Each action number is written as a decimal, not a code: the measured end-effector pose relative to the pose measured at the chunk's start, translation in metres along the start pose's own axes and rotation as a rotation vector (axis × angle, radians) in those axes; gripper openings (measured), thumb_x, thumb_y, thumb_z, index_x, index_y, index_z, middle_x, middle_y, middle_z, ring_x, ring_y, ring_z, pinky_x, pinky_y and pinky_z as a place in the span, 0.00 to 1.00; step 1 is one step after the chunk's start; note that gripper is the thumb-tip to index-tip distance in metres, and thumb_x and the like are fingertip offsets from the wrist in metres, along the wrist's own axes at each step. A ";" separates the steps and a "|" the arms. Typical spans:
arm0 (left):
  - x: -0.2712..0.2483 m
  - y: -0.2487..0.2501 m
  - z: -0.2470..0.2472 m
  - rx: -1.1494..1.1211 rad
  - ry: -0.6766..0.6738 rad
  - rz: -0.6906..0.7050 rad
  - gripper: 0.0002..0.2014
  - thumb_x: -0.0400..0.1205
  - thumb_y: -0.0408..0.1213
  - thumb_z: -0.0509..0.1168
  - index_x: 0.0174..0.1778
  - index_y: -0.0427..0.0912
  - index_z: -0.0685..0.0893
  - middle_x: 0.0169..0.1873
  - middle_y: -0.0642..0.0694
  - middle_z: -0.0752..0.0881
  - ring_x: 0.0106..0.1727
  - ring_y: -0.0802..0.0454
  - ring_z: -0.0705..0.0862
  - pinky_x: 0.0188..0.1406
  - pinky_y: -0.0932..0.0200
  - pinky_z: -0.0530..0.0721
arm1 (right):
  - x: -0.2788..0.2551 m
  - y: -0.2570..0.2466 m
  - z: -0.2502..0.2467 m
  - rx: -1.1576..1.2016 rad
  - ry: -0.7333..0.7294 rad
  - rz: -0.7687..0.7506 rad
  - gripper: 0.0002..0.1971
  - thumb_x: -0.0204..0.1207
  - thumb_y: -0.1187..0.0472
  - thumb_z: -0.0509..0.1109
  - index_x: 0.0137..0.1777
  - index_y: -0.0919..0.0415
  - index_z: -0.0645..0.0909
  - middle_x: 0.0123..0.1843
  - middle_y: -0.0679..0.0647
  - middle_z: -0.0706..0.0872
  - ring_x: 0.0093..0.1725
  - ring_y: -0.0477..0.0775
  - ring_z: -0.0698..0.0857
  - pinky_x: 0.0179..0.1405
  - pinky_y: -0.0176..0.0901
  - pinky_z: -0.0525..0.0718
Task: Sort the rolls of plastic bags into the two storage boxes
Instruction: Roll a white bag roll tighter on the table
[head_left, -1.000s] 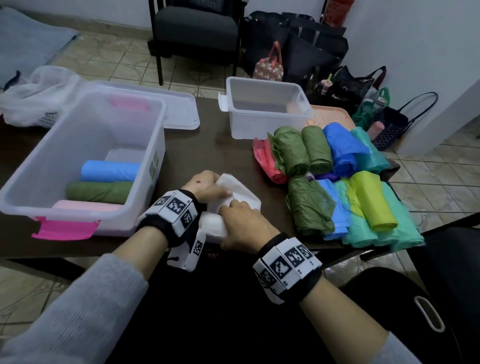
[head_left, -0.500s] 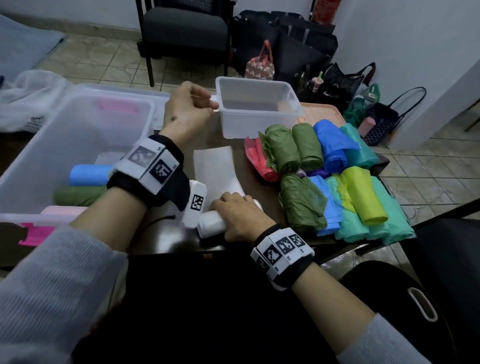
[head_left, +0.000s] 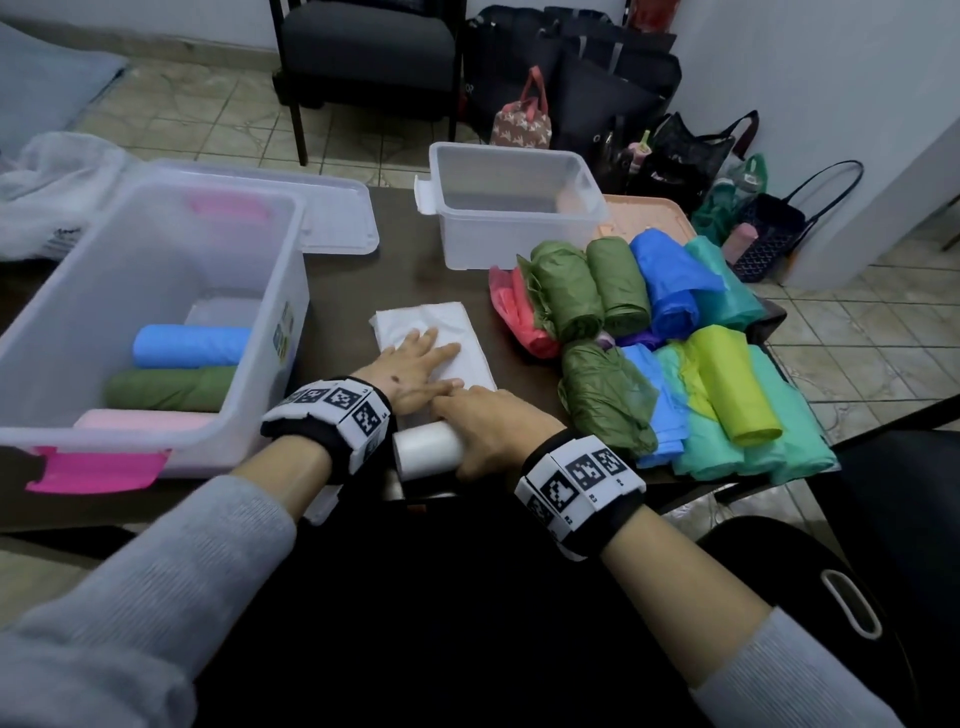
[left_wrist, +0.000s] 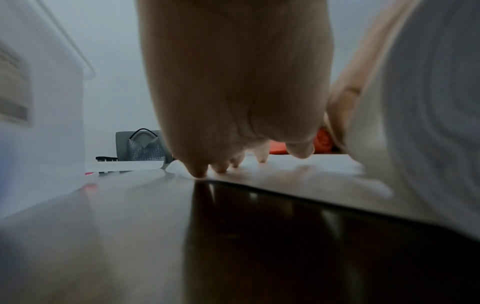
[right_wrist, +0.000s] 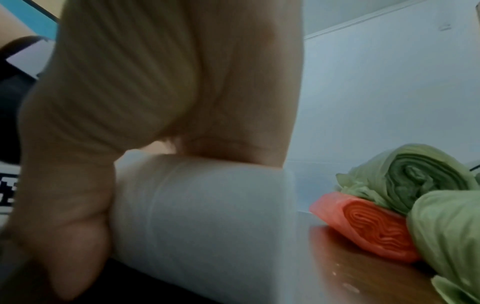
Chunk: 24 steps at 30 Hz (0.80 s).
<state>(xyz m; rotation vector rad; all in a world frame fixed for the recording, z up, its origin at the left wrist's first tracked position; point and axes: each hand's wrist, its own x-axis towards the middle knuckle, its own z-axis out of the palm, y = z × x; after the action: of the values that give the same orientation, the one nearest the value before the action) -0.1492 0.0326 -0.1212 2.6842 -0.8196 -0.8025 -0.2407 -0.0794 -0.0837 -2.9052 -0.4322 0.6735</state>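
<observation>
Head view: near the front edge of the dark table, the left hand lies flat, fingers straight, pressing down the unrolled tail of a white bag roll. The right hand curls over that roll just beside it, gripping it. At the table's left edge stands a large clear storage box with pink latches; in it lie a blue roll, a green roll and a pink roll. A smaller clear storage box sits toward the far edge. Along the right edge a pile of rolls lies: red, green, blue, teal and yellow-green.

Left wrist view: the fingertips touch the white sheet on the tabletop; the roll's end looms at right.

Right wrist view: the palm and thumb wrap the white roll; a red-orange roll and green rolls lie near it.
</observation>
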 end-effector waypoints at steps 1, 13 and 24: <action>0.003 -0.001 0.000 0.036 0.006 -0.002 0.32 0.86 0.55 0.50 0.83 0.53 0.46 0.83 0.43 0.39 0.83 0.46 0.37 0.80 0.46 0.41 | 0.000 -0.001 0.000 0.013 0.000 0.000 0.23 0.66 0.58 0.74 0.61 0.58 0.74 0.62 0.56 0.81 0.62 0.59 0.79 0.56 0.50 0.73; 0.007 -0.011 -0.010 0.140 -0.018 -0.022 0.36 0.82 0.64 0.51 0.82 0.61 0.43 0.82 0.42 0.35 0.83 0.42 0.35 0.80 0.42 0.40 | 0.002 -0.009 -0.003 0.107 0.000 -0.036 0.20 0.64 0.58 0.75 0.56 0.56 0.79 0.50 0.56 0.85 0.51 0.60 0.84 0.44 0.44 0.78; 0.005 -0.013 -0.012 0.072 -0.011 -0.022 0.36 0.81 0.62 0.54 0.82 0.62 0.45 0.83 0.44 0.36 0.83 0.43 0.35 0.80 0.42 0.40 | -0.004 -0.008 0.011 0.225 0.047 -0.013 0.25 0.63 0.57 0.79 0.56 0.56 0.70 0.45 0.52 0.77 0.46 0.58 0.79 0.39 0.44 0.72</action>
<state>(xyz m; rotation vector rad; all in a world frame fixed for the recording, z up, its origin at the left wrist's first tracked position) -0.1339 0.0409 -0.1181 2.7586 -0.8378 -0.8087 -0.2506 -0.0728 -0.0902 -2.6976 -0.3455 0.6078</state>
